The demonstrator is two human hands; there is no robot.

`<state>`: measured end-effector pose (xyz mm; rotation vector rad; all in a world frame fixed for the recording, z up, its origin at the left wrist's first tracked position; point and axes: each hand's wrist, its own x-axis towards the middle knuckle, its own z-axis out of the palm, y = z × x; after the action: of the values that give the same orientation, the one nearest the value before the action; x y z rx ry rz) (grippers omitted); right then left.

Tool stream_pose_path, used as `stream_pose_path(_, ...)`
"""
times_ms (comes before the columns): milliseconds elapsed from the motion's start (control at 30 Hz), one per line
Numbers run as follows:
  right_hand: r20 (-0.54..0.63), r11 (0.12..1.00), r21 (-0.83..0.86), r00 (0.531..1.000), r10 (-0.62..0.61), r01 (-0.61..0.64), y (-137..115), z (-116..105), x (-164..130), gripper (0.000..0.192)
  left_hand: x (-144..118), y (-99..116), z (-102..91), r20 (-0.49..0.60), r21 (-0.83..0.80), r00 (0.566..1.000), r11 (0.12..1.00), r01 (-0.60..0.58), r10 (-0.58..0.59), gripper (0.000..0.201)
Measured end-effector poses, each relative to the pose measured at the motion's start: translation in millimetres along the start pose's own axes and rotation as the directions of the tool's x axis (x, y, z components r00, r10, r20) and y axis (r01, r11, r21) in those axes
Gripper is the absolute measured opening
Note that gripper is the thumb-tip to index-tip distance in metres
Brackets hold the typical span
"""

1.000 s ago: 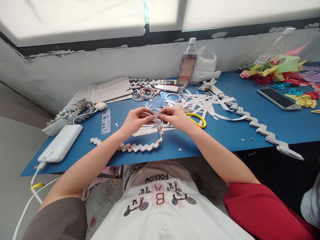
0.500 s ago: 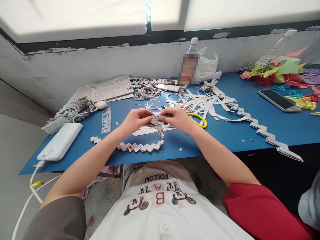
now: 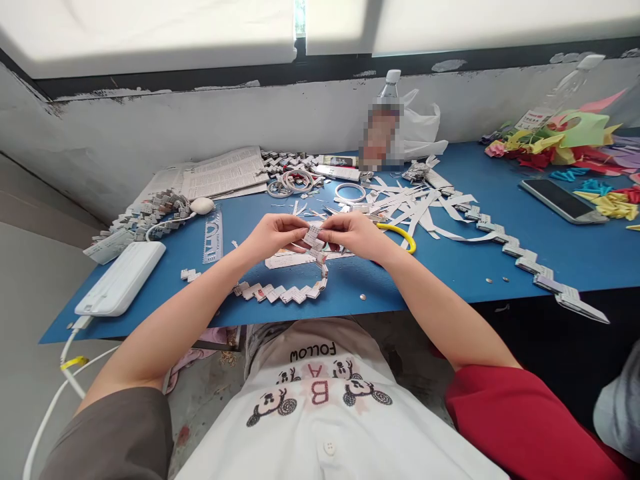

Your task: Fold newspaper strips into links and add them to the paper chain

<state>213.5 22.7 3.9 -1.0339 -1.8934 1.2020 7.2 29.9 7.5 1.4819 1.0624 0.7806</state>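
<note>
The folded paper chain [image 3: 295,291] has its upper end lifted between both hands, just above the blue table [image 3: 450,260], while its tail lies curved on the table near the front edge. The left hand [image 3: 273,235] pinches the top link in a closed grip, and the right hand [image 3: 353,235] has its grip clenched on the same link from the other side (the fingertips nearly meet). To do this step well, I think the fold must be pressed flat and square before any new strip goes in. Yellow-handled scissors [image 3: 400,233] lie just beside the right hand, cut paper strips [image 3: 415,203] behind them, a ruler [image 3: 213,235] and a white power bank [image 3: 120,279] to the left
</note>
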Motion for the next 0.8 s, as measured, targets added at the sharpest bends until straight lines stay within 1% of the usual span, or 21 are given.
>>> stream_pose_path(100, 0.040, 0.998, 0.024, 0.998, 0.049, -0.050, -3, 0, 0, 0.023, 3, -4, -2.5, 0.029, -0.017, 0.999, 0.999, 0.028, -0.028, 0.043)
stream_pose_path(200, 0.094, 0.995, 0.033, 0.991, 0.093, -0.097, -6, 0, -1, 0.023, 5, -8, -5.4, 0.093, -0.022, 0.995, 0.999, 0.047, -0.044, 0.043)
stream_pose_path(300, 0.138, 0.991, 0.018, 0.982, 0.131, -0.135, -9, 0, -2, 0.021, 5, -7, -6.9, 0.146, 0.001, 0.988, 0.998, 0.058, -0.057, 0.041)
stream_pose_path(400, 0.159, 0.987, 0.027, 0.976, 0.149, -0.156, -12, -1, -3, 0.019, 4, -3, -6.3, 0.177, 0.025, 0.982, 0.998, 0.060, -0.064, 0.037)
stream_pose_path(467, 0.148, 0.983, 0.045, 0.974, 0.172, -0.181, -12, -2, -3, 0.016, 3, -2, -4.6, 0.183, 0.030, 0.982, 0.998, 0.049, -0.054, 0.033)
stream_pose_path(600, 0.081, 0.971, 0.104, 0.975, 0.206, -0.214, -10, 0, -2, 0.014, 0, 0, 1.5, 0.166, 0.045, 0.986, 0.999, 0.023, -0.030, 0.027)
stream_pose_path(700, 0.036, 0.974, 0.130, 0.982, 0.184, -0.188, -6, 4, 0, 0.013, -2, 0, 6.4, 0.140, 0.059, 0.990, 0.998, 0.015, -0.023, 0.025)
stream_pose_path(800, -0.029, 0.982, 0.118, 0.989, 0.148, -0.144, -2, 7, 2, 0.010, -2, -1, 9.3, 0.099, 0.052, 0.995, 0.999, 0.004, -0.009, 0.021)
